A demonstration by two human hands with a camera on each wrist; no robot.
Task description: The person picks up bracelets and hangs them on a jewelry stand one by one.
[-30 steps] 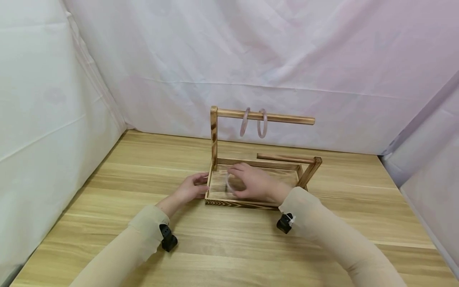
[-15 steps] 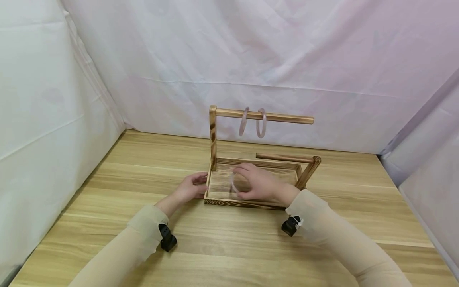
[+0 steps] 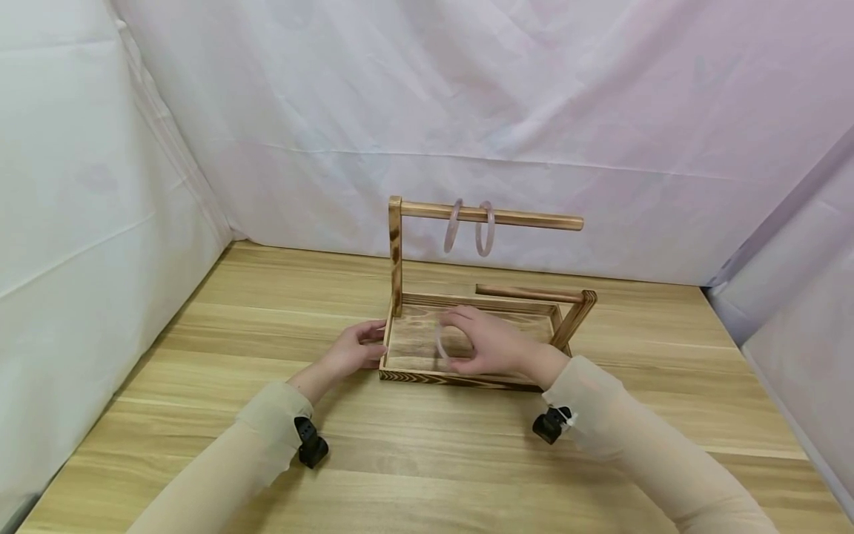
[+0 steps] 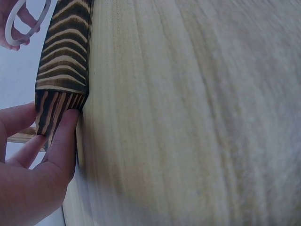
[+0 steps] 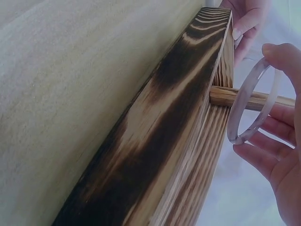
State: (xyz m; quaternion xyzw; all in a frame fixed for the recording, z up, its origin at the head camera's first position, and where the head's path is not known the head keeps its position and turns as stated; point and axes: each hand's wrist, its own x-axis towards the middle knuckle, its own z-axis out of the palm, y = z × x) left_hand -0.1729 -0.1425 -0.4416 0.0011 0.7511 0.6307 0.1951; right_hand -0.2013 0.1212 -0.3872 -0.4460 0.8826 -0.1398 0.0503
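Observation:
A wooden stand (image 3: 396, 259) has a shallow tray base, a tall post with a long bar, and a lower bar (image 3: 530, 293) on a slanted post at the right. My left hand (image 3: 350, 350) grips the tray's left end; in the left wrist view its thumb (image 4: 66, 129) presses the striped end board and fingertips meet its upper edge. Over the tray, my right hand (image 3: 490, 343) pinches a pale translucent bangle (image 5: 240, 110) between thumb and fingertips. The bangle stands on edge, left of the lower bar's free end. Two pinkish bangles (image 3: 485, 230) hang on the upper bar.
The stand sits on a wood-grain table (image 3: 414, 460). A pale curtain (image 3: 333, 111) rises behind the table, and more cloth hangs at both sides. Black wrist cameras (image 3: 311, 443) are strapped at both sleeves.
My right hand has shifted a little to the right with the bangle, over the tray. The left hand and the two hanging bangles stay as they were.

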